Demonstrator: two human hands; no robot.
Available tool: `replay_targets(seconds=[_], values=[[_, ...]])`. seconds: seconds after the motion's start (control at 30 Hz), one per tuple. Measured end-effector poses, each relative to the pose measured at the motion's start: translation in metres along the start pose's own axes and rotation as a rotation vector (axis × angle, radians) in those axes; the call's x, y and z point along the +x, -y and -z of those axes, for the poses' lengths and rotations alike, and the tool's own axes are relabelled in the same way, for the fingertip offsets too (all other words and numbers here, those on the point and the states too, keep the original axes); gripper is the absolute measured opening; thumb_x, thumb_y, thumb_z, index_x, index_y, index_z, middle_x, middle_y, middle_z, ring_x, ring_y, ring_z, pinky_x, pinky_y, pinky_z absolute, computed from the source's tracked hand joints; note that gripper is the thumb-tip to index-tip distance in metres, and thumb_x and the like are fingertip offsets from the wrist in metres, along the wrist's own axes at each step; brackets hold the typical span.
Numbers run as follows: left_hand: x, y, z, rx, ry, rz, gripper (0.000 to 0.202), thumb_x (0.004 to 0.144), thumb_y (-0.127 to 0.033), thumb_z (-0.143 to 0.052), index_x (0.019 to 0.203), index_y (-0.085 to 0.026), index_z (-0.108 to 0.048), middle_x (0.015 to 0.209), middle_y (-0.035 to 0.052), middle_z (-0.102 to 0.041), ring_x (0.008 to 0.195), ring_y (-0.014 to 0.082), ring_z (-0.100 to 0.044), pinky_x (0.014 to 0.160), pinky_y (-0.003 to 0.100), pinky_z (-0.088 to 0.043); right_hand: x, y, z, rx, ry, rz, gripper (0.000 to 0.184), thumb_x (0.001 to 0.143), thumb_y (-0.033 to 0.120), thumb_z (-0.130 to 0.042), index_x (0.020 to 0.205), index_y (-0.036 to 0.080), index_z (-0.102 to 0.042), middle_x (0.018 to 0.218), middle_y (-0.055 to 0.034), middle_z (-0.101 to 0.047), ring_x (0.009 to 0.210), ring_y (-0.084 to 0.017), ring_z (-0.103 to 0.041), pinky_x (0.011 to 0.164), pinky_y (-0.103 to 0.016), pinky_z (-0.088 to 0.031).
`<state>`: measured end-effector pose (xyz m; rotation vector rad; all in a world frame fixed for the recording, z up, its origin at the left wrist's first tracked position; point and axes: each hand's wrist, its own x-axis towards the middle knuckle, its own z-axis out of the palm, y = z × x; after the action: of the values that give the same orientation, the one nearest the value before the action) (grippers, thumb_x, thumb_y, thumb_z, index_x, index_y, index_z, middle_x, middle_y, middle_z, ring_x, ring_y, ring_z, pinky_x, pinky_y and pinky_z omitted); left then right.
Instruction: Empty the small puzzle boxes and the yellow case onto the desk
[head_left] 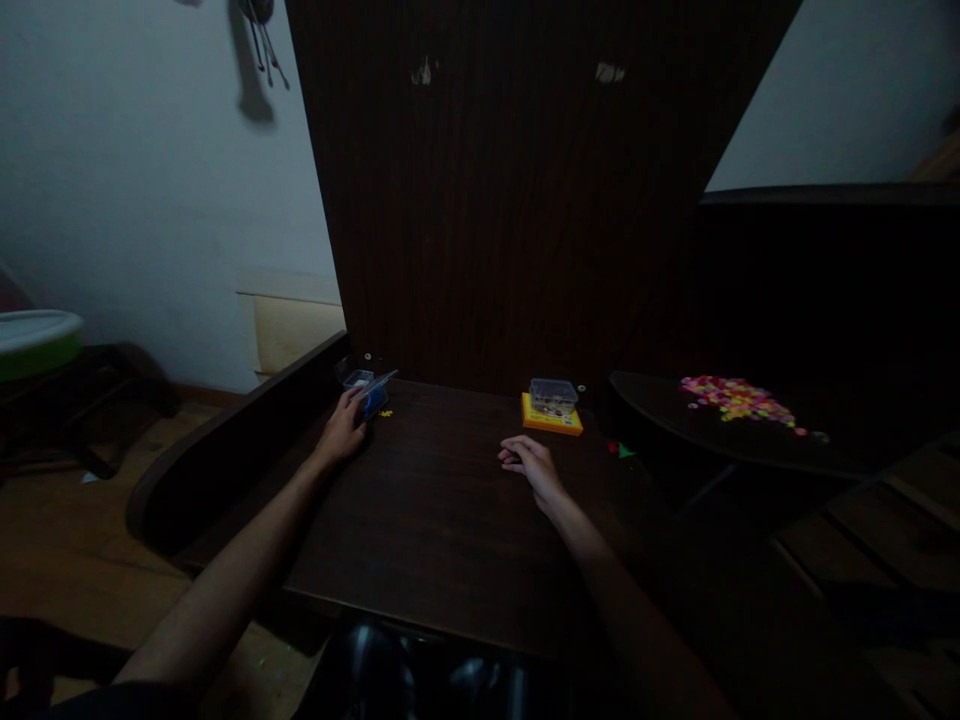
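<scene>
Left grip [345, 428] is touching the blue box [375, 403] at the bench [427, 520], clamping unclear; right grip [531, 464] is showing loosely curled fingers, apparently empty. Clear lid [380, 381] is standing tilted, yellow pieces [385, 413] are lying outside; work appears unfinished.

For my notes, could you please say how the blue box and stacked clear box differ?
The blue box looks blue; the clear box, colourless. The left hand touches the blue box; no hand touches the clear box. The clear box sits on a yellow box, the blue box beside yellow pieces. Both are far back on the table.
</scene>
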<state>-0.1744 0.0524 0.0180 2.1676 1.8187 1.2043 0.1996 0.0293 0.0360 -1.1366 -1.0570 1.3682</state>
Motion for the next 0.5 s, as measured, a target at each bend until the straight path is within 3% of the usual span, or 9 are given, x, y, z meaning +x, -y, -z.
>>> replay_targets(seconds=[0.33, 0.5], values=[[-0.002, -0.004, -0.001, 0.015, 0.013, -0.008, 0.055, 0.073, -0.014, -0.058, 0.126, -0.027, -0.057, 0.15, 0.005, -0.039, 0.13, 0.0322, -0.05, 0.112, 0.05, -0.039, -0.002, 0.002, -0.002, -0.004, -0.014, -0.001, 0.023, 0.054, 0.037, -0.07, 0.065, 0.018, -0.067, 0.058, -0.0011, -0.066, 0.058, -0.012, -0.058, 0.056, -0.025, -0.05], [-0.003, -0.014, 0.001, 0.14, 0.038, -0.01, 0.058, 0.075, -0.013, -0.054, 0.131, -0.024, -0.052, 0.152, 0.0063, -0.036, 0.129, 0.031, -0.051, 0.11, 0.046, -0.043, -0.001, 0.001, -0.002, -0.007, -0.013, 0.005, 0.023, 0.054, 0.038, -0.07, 0.065, 0.018, -0.067, 0.058, -0.001, -0.065, 0.058, -0.012, -0.058, 0.057, -0.024, -0.05]])
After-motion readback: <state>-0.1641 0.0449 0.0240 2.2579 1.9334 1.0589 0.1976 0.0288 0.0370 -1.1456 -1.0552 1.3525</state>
